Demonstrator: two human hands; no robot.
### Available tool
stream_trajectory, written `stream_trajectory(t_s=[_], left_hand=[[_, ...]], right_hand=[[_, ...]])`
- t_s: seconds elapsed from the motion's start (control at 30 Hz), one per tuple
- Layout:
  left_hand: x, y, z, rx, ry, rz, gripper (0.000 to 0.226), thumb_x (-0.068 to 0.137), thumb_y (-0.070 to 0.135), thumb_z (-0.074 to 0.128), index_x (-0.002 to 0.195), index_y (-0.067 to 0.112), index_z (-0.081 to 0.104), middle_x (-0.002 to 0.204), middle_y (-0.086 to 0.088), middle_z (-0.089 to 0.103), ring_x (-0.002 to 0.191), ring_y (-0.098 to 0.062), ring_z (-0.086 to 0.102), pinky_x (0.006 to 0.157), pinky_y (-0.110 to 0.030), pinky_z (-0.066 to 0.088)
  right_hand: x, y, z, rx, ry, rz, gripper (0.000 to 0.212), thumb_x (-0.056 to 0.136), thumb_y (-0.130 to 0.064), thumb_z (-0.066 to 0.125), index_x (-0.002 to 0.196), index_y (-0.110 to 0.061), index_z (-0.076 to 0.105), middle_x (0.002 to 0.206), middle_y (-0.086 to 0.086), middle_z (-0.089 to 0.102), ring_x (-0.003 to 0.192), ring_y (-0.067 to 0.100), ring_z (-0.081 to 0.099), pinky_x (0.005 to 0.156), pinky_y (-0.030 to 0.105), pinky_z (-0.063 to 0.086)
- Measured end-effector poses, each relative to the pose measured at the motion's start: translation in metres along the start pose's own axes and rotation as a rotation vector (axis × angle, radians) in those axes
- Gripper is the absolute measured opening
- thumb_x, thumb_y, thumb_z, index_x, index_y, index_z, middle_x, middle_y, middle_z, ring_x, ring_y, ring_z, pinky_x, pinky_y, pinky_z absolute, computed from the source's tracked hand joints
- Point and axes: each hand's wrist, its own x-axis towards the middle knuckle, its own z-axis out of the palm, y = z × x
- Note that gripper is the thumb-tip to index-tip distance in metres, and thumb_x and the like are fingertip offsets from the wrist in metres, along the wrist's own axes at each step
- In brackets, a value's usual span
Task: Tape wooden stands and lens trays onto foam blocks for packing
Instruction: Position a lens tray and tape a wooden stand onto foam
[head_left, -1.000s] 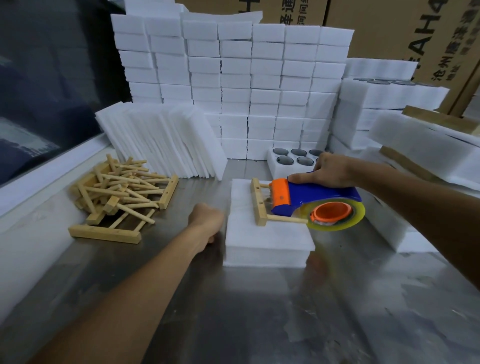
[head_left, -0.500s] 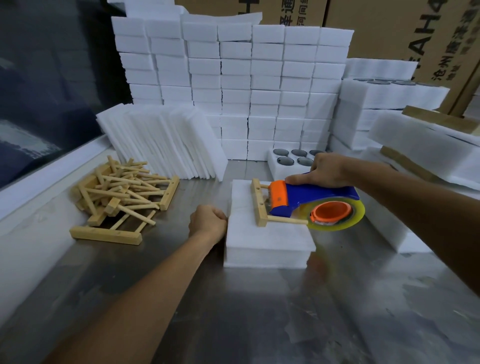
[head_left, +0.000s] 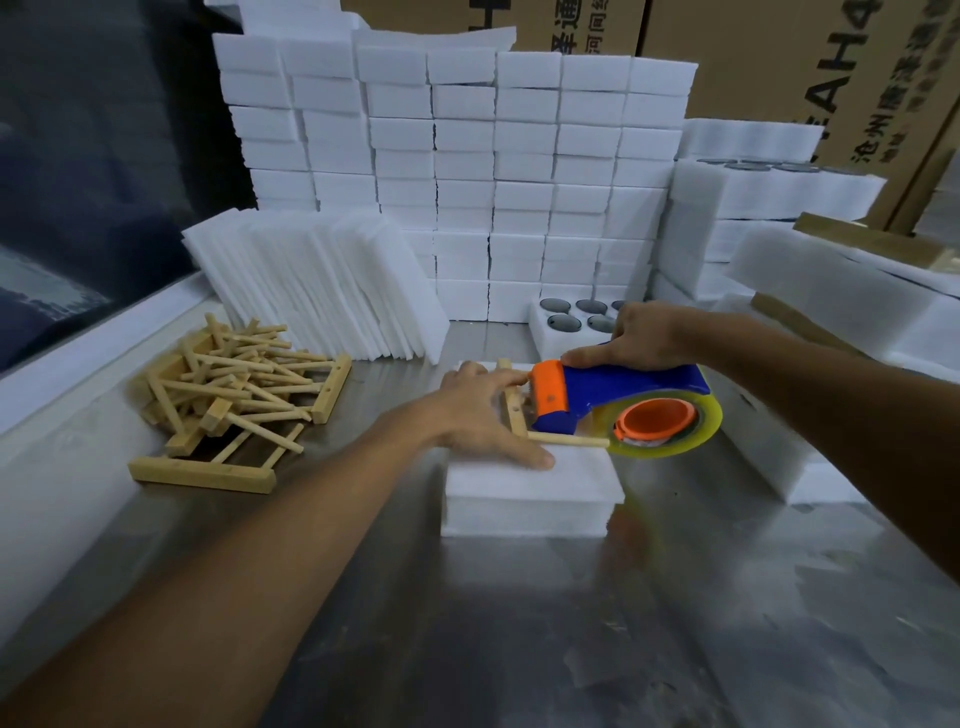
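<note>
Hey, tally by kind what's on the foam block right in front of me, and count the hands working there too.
hands: 2 (left hand, right hand)
wooden stand: 1
tape dispenser: 1
Total: 4

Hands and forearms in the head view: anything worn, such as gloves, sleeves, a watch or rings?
Nothing worn shows. The left hand and right hand are bare, without gloves, and both forearms are uncovered up to the frame edge. No watch, wristband or ring is visible on either.
</note>
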Motion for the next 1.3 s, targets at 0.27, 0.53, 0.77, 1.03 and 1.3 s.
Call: stream_trajectory(t_s=[0.27, 0.53, 0.77, 1.03, 1.3], left_hand=[[0.010, -0.009, -0.017, 0.058, 0.006, 0.003, 0.069, 0.061, 0.049, 0.081, 0.118, 0.032, 0.045, 0.113, 0.004, 0.041, 0.092, -0.011, 0.048, 0.070, -0.030, 0.043], [0.007, -0.014, -0.017, -0.010, 0.001, -0.001, 0.081, 0.049, 0.051, 0.075, 0.122, 0.031, 0.047, 0.121, 0.002, 0.042, 0.102, -0.014, 0.050, 0.089, -0.037, 0.051], [0.003, -0.019, -0.011, -0.107, -0.035, 0.037, 0.086, 0.055, 0.049, 0.074, 0.133, 0.030, 0.043, 0.153, 0.007, 0.030, 0.115, -0.012, 0.041, 0.095, -0.032, 0.042], [0.005, -0.024, -0.001, -0.251, -0.003, 0.035, 0.125, 0.051, 0.073, 0.073, 0.154, 0.029, 0.021, 0.132, 0.023, 0.039, 0.132, -0.006, 0.032, 0.111, -0.032, 0.029], [0.005, -0.026, 0.003, -0.260, 0.034, 0.027, 0.117, 0.061, 0.066, 0.076, 0.156, 0.028, 0.018, 0.133, 0.024, 0.040, 0.138, -0.011, 0.028, 0.117, -0.039, 0.026]], right_hand=[[-0.001, -0.007, -0.025, 0.066, 0.034, -0.020, 0.086, 0.045, -0.100, 0.043, 0.072, -0.020, 0.052, 0.075, 0.000, 0.058, 0.071, 0.018, 0.058, 0.061, 0.032, 0.039], [-0.006, -0.007, -0.027, 0.066, 0.025, 0.011, 0.079, 0.050, -0.098, 0.048, 0.070, -0.022, 0.047, 0.072, -0.007, 0.050, 0.068, 0.013, 0.052, 0.058, 0.030, 0.034], [-0.009, -0.002, -0.034, 0.119, 0.033, -0.006, 0.095, 0.038, -0.099, 0.044, 0.079, -0.015, 0.062, 0.080, 0.003, 0.062, 0.074, 0.019, 0.060, 0.060, 0.032, 0.038], [-0.006, -0.009, -0.062, 0.119, 0.062, -0.034, 0.084, 0.056, -0.095, 0.056, 0.076, -0.014, 0.068, 0.074, 0.004, 0.068, 0.067, 0.021, 0.065, 0.059, 0.032, 0.044], [-0.008, -0.003, -0.044, 0.117, 0.012, -0.009, 0.097, 0.038, -0.100, 0.048, 0.075, -0.013, 0.068, 0.075, 0.004, 0.066, 0.066, 0.019, 0.063, 0.057, 0.030, 0.040]])
